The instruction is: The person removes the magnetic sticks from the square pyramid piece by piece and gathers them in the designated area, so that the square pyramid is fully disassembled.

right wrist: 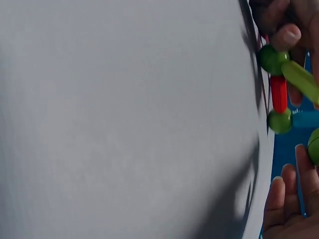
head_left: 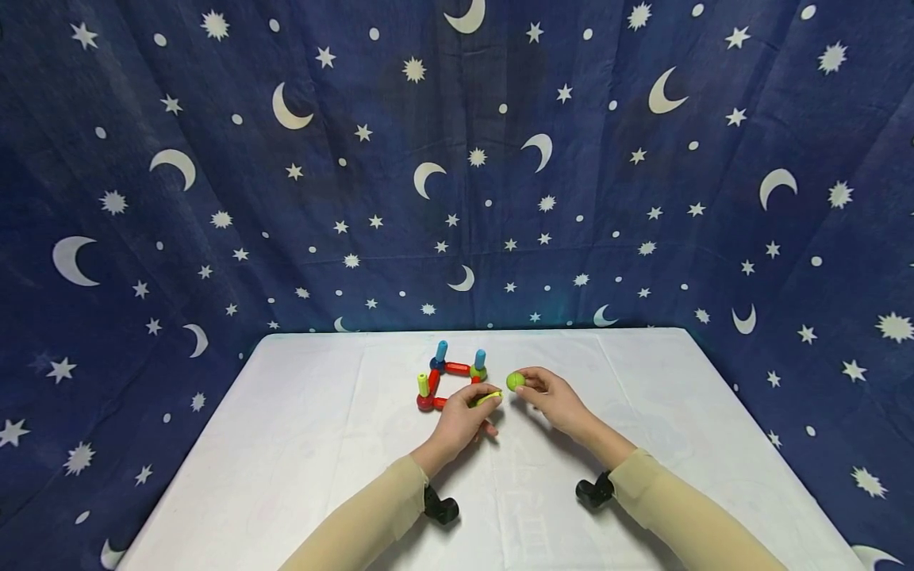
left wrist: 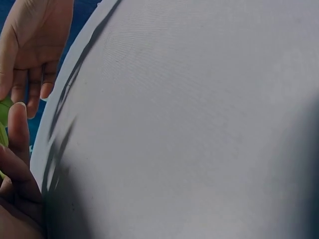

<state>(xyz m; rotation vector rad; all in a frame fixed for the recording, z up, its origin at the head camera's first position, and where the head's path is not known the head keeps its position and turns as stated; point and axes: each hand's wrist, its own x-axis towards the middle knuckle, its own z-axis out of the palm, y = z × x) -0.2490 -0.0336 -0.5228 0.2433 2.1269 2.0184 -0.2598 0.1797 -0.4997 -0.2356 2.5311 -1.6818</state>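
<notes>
Rod-and-ball frame: red rods laid in a square, balls at the corners. At the frame's near right corner, the left hand pinches a tilted yellow-green rod. Just off the frame's right side, the right hand grasps a separate green ball in its fingertips; ball and rod apart.

Views compared: from the head, the left hand covers the frame's near right corner. Right wrist shows a green corner ball there, one end of the pinched rod meeting it. Left wrist gives only slivers of green beside the fingers.

Orientation: pinched rod's long axis slants, free end toward the frame's right. The frame's other posts point up: far left blue post on a dark blue ball, far right blue post, near left yellow-green post on a red ball.

Edges: white tablecloth ends a little beyond the frame, at a starry curtain; broad cloth stretches left, right and on the frame's near side. Tan sleeves and black wrist mounts sit nearer than the frame.
</notes>
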